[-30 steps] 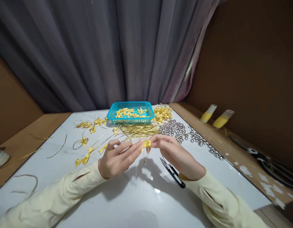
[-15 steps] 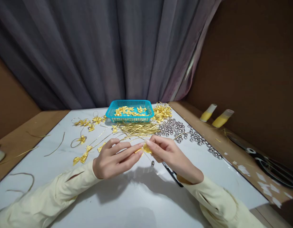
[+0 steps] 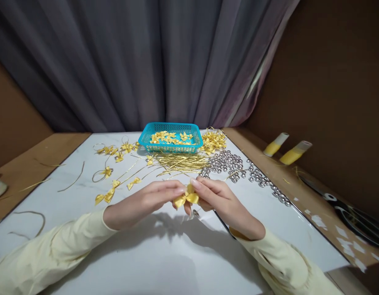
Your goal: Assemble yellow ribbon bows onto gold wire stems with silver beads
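Between my two hands, above the white tabletop, is a yellow satin ribbon bow (image 3: 187, 197). My left hand (image 3: 149, 197) pinches its left side, fingers closed together. From the other side, the thumb and fingers of my right hand (image 3: 216, 199) grip the bow's right and upper part. A small silver bell-like bead (image 3: 195, 213) hangs just below the bow, close to my right fingers. Beyond my hands lies a bundle of gold ties (image 3: 180, 163). Loose yellow bows (image 3: 134, 183) lie past my left hand. What the hidden fingertips touch behind the bow cannot be seen.
A blue plastic basket (image 3: 170, 148) with yellow bows stands at the back. Right of it are a pile of looped bows (image 3: 214, 140) and many silver beads (image 3: 227, 162). Black scissors (image 3: 355, 217), paper scraps and two yellow spools (image 3: 295, 153) lie along the right side.
The bow has turned to face me and shows more fully between my fingers. My left hand has rolled over and its fingers have drawn together. The bead hangs closer to the bow.
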Demonstrator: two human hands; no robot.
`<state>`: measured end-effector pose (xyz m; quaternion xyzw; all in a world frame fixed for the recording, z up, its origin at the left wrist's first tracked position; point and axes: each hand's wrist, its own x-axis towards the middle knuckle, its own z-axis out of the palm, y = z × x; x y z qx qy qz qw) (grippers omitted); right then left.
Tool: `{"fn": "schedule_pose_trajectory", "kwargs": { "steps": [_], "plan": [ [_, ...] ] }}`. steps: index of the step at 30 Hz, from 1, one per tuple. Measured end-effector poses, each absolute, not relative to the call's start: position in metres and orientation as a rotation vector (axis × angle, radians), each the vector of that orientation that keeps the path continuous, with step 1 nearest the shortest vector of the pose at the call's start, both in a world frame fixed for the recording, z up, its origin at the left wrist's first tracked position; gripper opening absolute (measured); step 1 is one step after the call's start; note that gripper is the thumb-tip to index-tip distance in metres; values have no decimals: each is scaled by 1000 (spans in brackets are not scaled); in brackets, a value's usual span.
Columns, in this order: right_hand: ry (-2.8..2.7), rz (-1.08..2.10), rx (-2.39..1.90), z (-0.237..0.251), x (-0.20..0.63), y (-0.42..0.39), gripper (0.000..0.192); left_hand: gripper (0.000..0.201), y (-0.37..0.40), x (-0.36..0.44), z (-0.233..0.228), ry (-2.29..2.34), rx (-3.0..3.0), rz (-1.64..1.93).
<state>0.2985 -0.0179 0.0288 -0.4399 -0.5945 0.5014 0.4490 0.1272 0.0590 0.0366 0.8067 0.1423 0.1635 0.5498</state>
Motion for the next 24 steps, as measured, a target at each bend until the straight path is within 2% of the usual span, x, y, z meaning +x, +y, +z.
{"fn": "schedule_pose_trajectory", "kwargs": {
  "steps": [6, 13, 24],
  "plan": [
    [-1597, 1071, -1140, 28, 300, -20, 38, 41, 59, 125, 41, 235, 1899, 260],
    [-1675, 805, -1185, 24, 298, -20, 41, 34, 56, 123, 46, 294, 1933, 286],
    [-1832, 495, -1179, 25, 296, -25, 30, 31, 50, 121, 53, 397, 2036, 361]
  ]
}}
